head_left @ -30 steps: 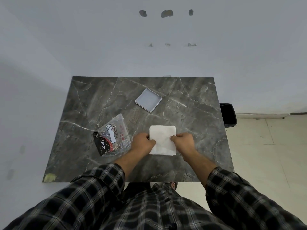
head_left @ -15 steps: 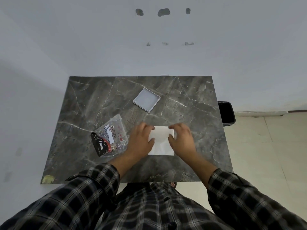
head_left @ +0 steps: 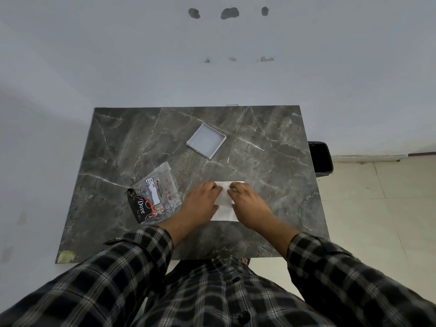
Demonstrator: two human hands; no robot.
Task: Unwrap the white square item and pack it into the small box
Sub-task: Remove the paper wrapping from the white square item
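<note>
2 hands, left hand and right hand, lie palm-down (fingers together) on the white square item.

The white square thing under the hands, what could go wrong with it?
The white square item looks thin and papery, so both hands pressing it might crease or tear it. The small box lies farther back, apart from it, so a loose carry could drop it on the table.
</note>
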